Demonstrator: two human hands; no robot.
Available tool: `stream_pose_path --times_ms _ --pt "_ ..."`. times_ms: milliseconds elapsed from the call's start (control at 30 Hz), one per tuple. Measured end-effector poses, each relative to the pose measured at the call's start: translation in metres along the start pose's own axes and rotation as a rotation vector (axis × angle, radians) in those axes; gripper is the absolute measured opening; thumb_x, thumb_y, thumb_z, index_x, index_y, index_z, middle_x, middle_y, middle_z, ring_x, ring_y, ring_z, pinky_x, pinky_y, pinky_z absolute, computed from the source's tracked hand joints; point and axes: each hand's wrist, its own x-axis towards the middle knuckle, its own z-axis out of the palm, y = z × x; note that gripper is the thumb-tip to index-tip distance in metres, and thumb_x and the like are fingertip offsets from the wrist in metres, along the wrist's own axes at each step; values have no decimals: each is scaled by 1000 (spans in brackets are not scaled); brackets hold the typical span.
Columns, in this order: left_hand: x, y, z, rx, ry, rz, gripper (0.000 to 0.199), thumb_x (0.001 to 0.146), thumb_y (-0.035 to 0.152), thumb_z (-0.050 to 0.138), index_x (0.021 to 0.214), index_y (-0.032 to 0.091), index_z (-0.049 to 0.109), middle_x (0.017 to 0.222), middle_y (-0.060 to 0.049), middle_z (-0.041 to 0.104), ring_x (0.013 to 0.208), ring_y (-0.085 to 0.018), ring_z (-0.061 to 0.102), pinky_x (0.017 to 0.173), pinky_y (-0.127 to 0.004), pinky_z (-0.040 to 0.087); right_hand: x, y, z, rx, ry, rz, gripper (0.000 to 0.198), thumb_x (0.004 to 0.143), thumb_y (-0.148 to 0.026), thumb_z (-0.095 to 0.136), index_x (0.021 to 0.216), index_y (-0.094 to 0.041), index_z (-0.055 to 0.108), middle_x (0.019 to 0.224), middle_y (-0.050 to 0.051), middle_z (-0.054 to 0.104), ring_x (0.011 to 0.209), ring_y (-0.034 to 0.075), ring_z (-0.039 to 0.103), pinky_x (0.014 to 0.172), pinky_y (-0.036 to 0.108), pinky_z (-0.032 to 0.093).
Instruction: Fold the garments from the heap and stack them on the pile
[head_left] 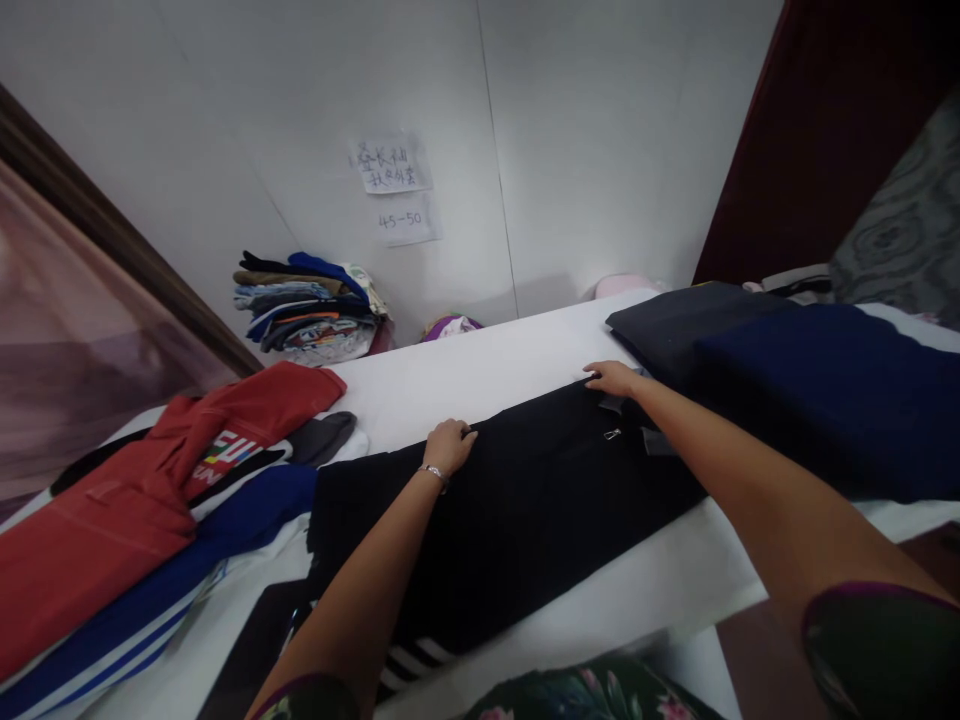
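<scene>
A black garment (540, 500) lies folded lengthwise across the white table in front of me. It has a small silver zipper pull near its right end and white stripes at the lower left. My left hand (450, 447) is closed on its far edge, around the middle, with a bracelet at the wrist. Farther right, my right hand (611, 379) pinches the same far edge near the garment's corner. Parts of the near left side are hidden behind my left forearm.
On the left lie a red garment (142, 500) and a blue one with white stripes (255, 525). A dark blue garment (832, 390) and a dark grey one (667, 320) lie on the right. Behind the white table (495, 360) stands a folded clothes stack (311, 305).
</scene>
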Motion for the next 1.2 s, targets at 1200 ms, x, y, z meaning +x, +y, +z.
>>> stream_pose_path --times_ms 1200 --pt "-14 -91 -23 107 -68 -41 39 81 58 49 79 20 60 82 -4 65 78 -20 59 66 -28 38 -3 49 9 -248 104 -88 43 83 -56 50 101 -23 72 106 8 69 104 27 58 90 39 40"
